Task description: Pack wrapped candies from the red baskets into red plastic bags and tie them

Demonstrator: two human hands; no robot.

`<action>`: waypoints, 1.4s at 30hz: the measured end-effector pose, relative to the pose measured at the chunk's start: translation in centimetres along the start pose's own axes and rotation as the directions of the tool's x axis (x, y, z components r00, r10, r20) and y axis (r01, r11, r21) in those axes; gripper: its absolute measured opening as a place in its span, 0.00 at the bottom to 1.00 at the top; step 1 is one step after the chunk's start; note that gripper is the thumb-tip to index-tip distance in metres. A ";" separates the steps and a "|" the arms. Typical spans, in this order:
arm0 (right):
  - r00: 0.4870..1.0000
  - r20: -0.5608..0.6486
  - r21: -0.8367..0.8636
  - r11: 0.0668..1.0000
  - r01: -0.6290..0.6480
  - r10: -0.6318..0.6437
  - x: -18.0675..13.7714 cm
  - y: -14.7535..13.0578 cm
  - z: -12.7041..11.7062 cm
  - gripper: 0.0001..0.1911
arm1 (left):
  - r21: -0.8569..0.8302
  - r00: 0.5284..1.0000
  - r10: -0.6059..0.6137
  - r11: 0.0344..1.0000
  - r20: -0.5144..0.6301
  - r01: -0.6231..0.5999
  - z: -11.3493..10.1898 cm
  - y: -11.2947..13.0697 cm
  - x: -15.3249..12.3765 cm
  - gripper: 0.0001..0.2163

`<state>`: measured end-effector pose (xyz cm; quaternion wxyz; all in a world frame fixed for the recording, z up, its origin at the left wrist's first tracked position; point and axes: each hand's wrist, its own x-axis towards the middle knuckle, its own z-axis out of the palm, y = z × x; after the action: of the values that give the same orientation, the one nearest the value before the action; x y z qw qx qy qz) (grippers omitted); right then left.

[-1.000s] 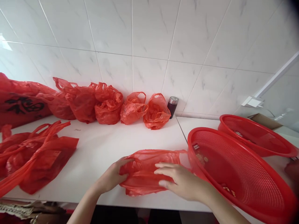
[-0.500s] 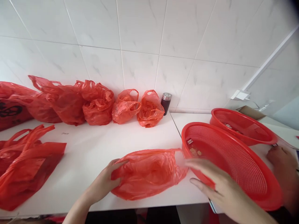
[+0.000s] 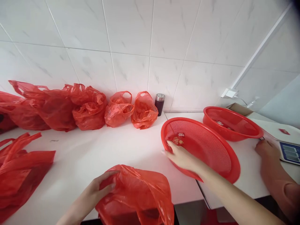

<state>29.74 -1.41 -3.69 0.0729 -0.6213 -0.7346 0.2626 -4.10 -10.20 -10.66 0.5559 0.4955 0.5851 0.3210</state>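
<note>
My left hand [image 3: 100, 187] has its fingers inside the mouth of a red plastic bag [image 3: 140, 190], the thumb apart, pinching the bag's edge. The bag droops over the table's front edge. My right hand [image 3: 181, 156] grips the near left rim of a red perforated basket [image 3: 211, 150], one side of the hand inside and the other outside. A few small beige pieces [image 3: 177, 140] and a small white-lettered packet [image 3: 181, 134] lie in the basket near my fingers.
Filled red bags [image 3: 144, 112] line the wall beside a dark flask [image 3: 159, 104]. Another red bag [image 3: 25, 175] lies at left. At right are a second red basket [image 3: 234, 125], a scale [image 3: 290, 152] and another person's hand [image 3: 268, 150].
My right hand has left the bag's far end and taken hold of the basket rim; the basket has come left. The bag has moved nearer and sagged over the edge. The view has turned right.
</note>
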 end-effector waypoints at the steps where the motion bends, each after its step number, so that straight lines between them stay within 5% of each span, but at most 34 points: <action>1: 0.999 0.007 0.077 0.996 0.048 -0.048 1.6 -0.1 -0.6 0.35 | -0.002 1.000 0.011 1.000 -0.001 -0.011 0.2 0.1 -0.1 0.24; 3: 0.993 -0.020 0.099 0.988 0.122 -0.120 4.7 0.6 -2.0 0.34 | -0.007 0.999 0.034 0.999 0.008 -0.033 0.3 0.1 -0.4 0.25; 8: 0.995 0.039 -0.268 0.958 0.104 -0.097 9.7 5.2 -3.6 0.41 | 0.021 0.999 0.032 0.999 -0.016 -0.032 0.3 -0.4 -0.8 0.25; 13: 1.000 0.026 -0.270 0.963 0.020 -0.014 11.2 7.8 -2.8 0.40 | 0.031 0.996 0.010 0.999 -0.092 -0.007 0.5 -0.5 -0.6 0.28; 17: 0.998 -0.044 -0.218 0.976 0.027 -0.038 10.0 5.6 -5.2 0.30 | 0.032 0.984 0.010 0.999 -0.180 -0.005 0.7 -0.3 -0.3 0.28; 19: 0.993 -0.066 -0.101 0.991 0.092 -0.099 7.7 2.6 -6.4 0.27 | 0.044 0.986 0.018 0.999 -0.168 -0.011 0.9 -0.1 0.0 0.28; 20: 0.982 -0.082 0.088 0.980 0.176 -0.169 6.1 0.8 -6.5 0.27 | 0.054 0.987 0.029 0.998 -0.161 -0.021 1.0 0.0 0.3 0.29; 22: 0.936 0.000 0.398 0.858 0.323 -0.352 3.0 -2.9 -5.4 0.28 | 0.075 0.987 0.049 0.996 -0.152 -0.038 1.4 0.2 0.7 0.30; 24: 0.859 0.135 0.500 0.782 0.372 -0.495 0.6 -5.8 -2.3 0.29 | 0.093 0.990 0.049 0.995 -0.133 -0.037 1.8 0.5 1.0 0.34; 26: 0.833 0.217 0.419 0.819 0.392 -0.510 -0.3 -7.2 1.8 0.31 | 0.126 0.994 0.050 0.991 -0.100 -0.037 2.1 0.6 1.1 0.38; 28: 0.886 0.156 0.152 0.897 0.415 -0.436 0.0 -7.0 5.4 0.31 | 0.182 0.993 0.072 0.982 -0.089 -0.055 2.1 0.7 1.0 0.40; 31: 0.898 0.150 -0.118 0.894 0.432 -0.413 0.7 -5.7 7.2 0.33 | 0.255 0.995 0.061 0.966 -0.081 -0.039 1.6 0.6 0.7 0.40; 34: 0.848 0.216 0.039 0.872 0.488 -0.484 0.4 -5.1 4.3 0.28 | 0.284 0.994 0.075 0.958 -0.086 -0.047 0.8 0.9 0.5 0.34; 37: 0.890 0.021 0.199 0.874 0.443 -0.456 1.2 -4.4 -0.6 0.21 | 0.222 0.968 0.202 0.961 -0.149 -0.166 0.5 1.6 0.4 0.27; 40: 0.949 -0.137 0.059 0.954 0.292 -0.282 3.6 -2.2 -3.5 0.19 | 0.059 0.941 0.164 0.986 -0.297 -0.153 0.8 2.2 0.0 0.31; 42: 0.984 -0.003 -0.135 0.975 0.177 -0.180 5.2 -0.3 -3.4 0.23 | -0.037 0.917 0.045 0.997 -0.395 -0.065 1.1 2.0 -0.3 0.33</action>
<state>29.84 4.49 -1.81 0.0600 -0.5583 -0.8029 0.2001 -2.59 -10.09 -8.95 0.4297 0.4231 0.6626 0.4442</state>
